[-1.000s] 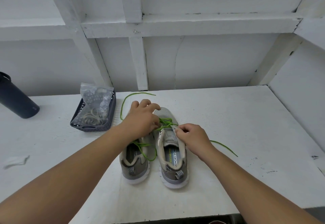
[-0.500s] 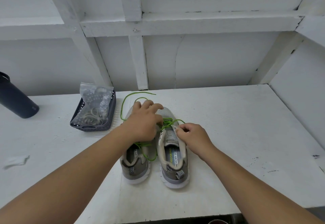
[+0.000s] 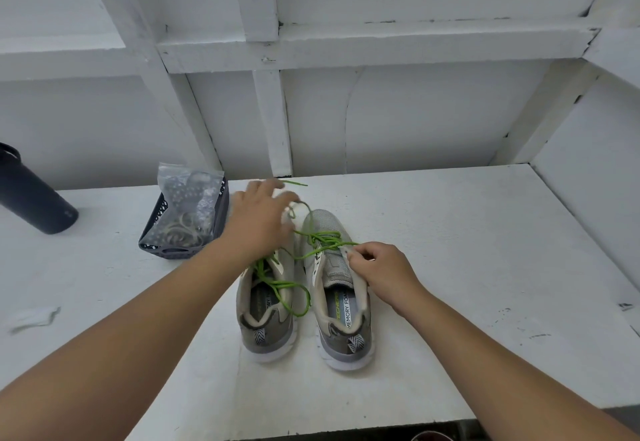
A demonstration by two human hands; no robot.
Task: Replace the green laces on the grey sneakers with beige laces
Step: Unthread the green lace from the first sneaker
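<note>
Laces (image 3: 323, 241) are limp and slippery: your left hand (image 3: 258, 224), blurred, grip unclear, draws one; your right hand (image 3: 381, 272) pinches the sneaker's (image 3: 341, 302) eyelet edge.

The left hand (image 3: 258, 224) has lifted off the right sneaker (image 3: 337, 284) and moved back and left, drawing the green lace (image 3: 322, 239) out with it.

Bare white tabletop (image 3: 467, 250) stretches right of the sneakers (image 3: 304, 288); at centre left a dark basket (image 3: 180, 250) crowds them, a black bottle (image 3: 31, 194) farther left.
</note>
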